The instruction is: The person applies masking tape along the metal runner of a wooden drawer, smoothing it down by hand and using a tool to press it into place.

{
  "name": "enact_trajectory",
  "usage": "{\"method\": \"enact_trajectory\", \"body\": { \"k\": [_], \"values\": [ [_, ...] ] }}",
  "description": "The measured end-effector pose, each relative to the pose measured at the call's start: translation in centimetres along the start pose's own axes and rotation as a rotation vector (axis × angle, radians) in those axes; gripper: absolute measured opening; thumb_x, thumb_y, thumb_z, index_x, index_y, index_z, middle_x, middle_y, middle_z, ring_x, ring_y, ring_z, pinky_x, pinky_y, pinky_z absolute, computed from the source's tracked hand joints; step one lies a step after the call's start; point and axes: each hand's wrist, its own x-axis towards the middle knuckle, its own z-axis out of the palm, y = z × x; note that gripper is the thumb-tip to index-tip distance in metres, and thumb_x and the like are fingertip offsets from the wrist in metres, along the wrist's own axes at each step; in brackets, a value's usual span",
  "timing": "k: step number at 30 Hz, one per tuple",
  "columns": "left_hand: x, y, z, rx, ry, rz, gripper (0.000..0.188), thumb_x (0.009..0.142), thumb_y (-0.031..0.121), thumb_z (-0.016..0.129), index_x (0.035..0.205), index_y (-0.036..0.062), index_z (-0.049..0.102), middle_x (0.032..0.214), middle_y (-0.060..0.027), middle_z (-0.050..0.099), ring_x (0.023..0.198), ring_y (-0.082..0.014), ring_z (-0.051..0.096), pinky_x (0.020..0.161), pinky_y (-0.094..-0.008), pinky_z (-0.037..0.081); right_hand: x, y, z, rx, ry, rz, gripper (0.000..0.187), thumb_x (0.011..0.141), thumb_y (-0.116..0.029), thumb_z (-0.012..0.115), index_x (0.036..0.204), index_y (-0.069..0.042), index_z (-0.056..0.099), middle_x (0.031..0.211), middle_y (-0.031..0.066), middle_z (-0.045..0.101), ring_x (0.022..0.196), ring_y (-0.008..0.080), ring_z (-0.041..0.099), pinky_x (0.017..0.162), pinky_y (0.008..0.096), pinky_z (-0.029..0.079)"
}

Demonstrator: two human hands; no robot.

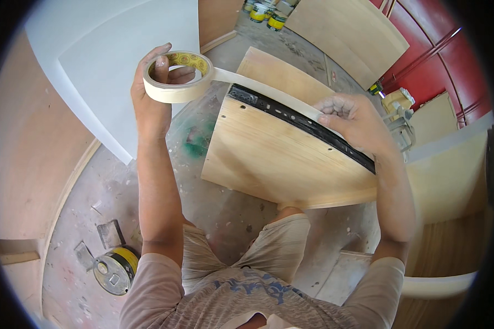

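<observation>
Overhead, a person stretches one strip of masking tape across one wooden panel (pixel 280 159) propped above a dusty workshop floor (pixel 225 214). At far left, near the floor's lower edge, one yellow-rimmed can (pixel 114 268) sits beside two small scraps. The left hand (pixel 151 98) holds up the single tape roll (pixel 177 77) just off the panel's upper left corner, thumb hooked through the core and fingers curled round the outer rim. From the roll, the tape strip (pixel 269 92) runs rightward along the panel's top edge, just above one black metal rail (pixel 302 123) screwed there. The right hand (pixel 354 123) pinches the strip's free end between thumb and closed fingertips, touching the rail near the panel's upper right. Three paint tins (pixel 266 12) stand at the top edge; one white board (pixel 121 60) leans at left.
</observation>
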Motion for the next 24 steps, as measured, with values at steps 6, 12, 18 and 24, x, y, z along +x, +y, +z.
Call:
{"method": "enact_trajectory", "body": {
  "k": [6,12,18,24],
  "values": [
    [0.5,-0.1,-0.3,0.015,-0.049,0.022,0.042,0.097,0.030,0.055,0.124,-0.0024,0.053,0.108,-0.0165,0.060,0.084,-0.0243,0.070,0.071,-0.0301,0.057,1.9,-2.0,1.9,0.009,0.000,-0.043,0.014,0.088,-0.001,0.062,0.100,0.003,0.068,0.083,0.0035,0.067,0.074,0.0067,0.059,0.068,0.0238,0.049],
    [0.5,-0.3,-0.2,0.028,-0.053,-0.010,0.040,0.098,0.029,0.054,0.122,-0.0024,0.055,0.099,-0.0149,0.063,0.083,-0.0235,0.070,0.071,-0.0301,0.058,3.3,-3.1,3.0,-0.019,0.018,-0.060,0.015,0.087,-0.003,0.062,0.100,0.001,0.068,0.083,0.0036,0.068,0.073,0.0073,0.059,0.068,0.0239,0.049],
    [0.7,-0.9,-0.5,-0.063,-0.056,-0.002,0.031,0.099,0.022,0.053,0.119,-0.0014,0.057,0.095,-0.0125,0.064,0.080,-0.0185,0.069,0.069,-0.0285,0.058,4.8,-3.6,4.0,-0.115,0.053,-0.116,0.018,0.085,-0.009,0.065,0.100,0.000,0.069,0.084,0.0064,0.069,0.072,0.0095,0.060,0.068,0.0265,0.049],
    [0.3,-0.6,-0.6,-0.070,-0.048,-0.041,0.031,0.099,0.022,0.052,0.119,-0.0017,0.056,0.094,-0.0133,0.065,0.080,-0.0190,0.069,0.070,-0.0289,0.058,7.1,-5.8,5.3,-0.214,0.024,-0.213,0.020,0.083,-0.012,0.065,0.099,-0.001,0.069,0.079,0.0092,0.069,0.069,0.0136,0.062,0.066,0.0285,0.049]
  ]
}}
